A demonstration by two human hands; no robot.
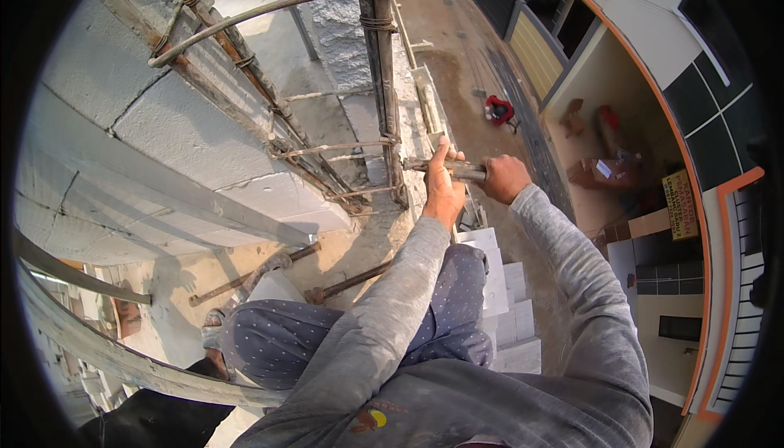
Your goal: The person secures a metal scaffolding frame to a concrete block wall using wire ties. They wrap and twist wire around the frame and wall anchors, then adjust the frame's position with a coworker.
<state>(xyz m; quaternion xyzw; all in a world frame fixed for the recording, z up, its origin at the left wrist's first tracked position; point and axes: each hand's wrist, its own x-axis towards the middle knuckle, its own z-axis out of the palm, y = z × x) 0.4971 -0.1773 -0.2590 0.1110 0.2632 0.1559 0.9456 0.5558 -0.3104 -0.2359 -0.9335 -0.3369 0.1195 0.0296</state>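
Currently, both hands are on the rod-like tool (469,172), roughly level above the outer edge of the concrete ledge (377,234). I log the right hand (507,178) as a closed fist round its right end. The left hand (443,195) is curled round its middle, thumb raised; some fingers are hidden from me. Left end: close to the rusty upright bars (382,64); I cannot tell if it touches. A bent bar (269,14) arches left from their top. Further left: pale block wall (180,133). Near the ledge's outer edge, by the knee, white blocks (510,309). Far below, a person in red (500,111) on the road (457,80).
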